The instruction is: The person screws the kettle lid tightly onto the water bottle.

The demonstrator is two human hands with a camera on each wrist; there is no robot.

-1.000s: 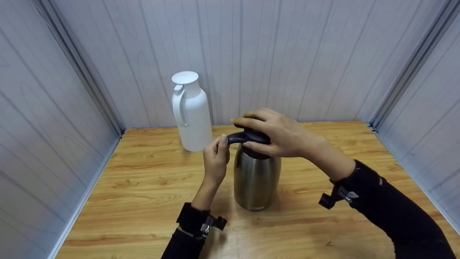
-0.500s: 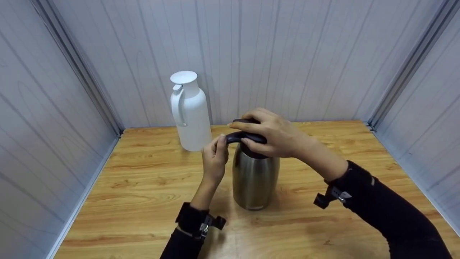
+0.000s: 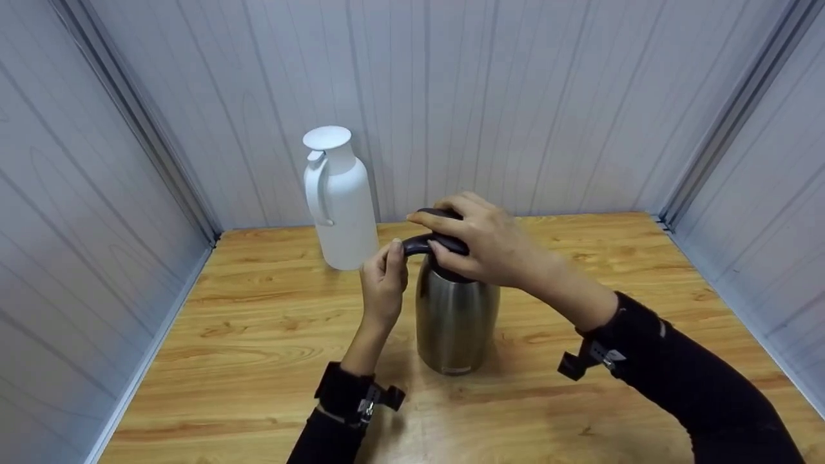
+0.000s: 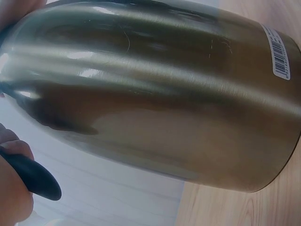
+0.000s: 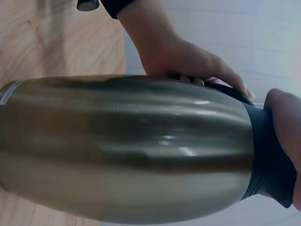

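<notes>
A steel thermos jug [image 3: 456,319] with a dark lid [image 3: 445,225] and dark handle [image 3: 416,245] stands upright on the wooden table [image 3: 258,335]. My right hand [image 3: 480,241] curls over the lid from above and grips it. My left hand [image 3: 383,283] wraps round the handle at the jug's left side. The left wrist view is filled by the jug's steel body [image 4: 160,94], with the handle [image 4: 30,174] in my fingers. In the right wrist view the jug [image 5: 122,150] lies across the frame, my left hand [image 5: 188,59] behind it and my right hand [image 5: 284,127] on the dark lid [image 5: 268,160].
A white plastic thermos [image 3: 339,200] with a handle stands at the back of the table, just left of the steel jug. Pale panel walls [image 3: 97,193] close in the table on the left, back and right. Bare wood lies on both sides of the jug.
Both hands and the jug have shifted slightly to the left in view. My right hand has turned a little on the lid. The grips are the same.
</notes>
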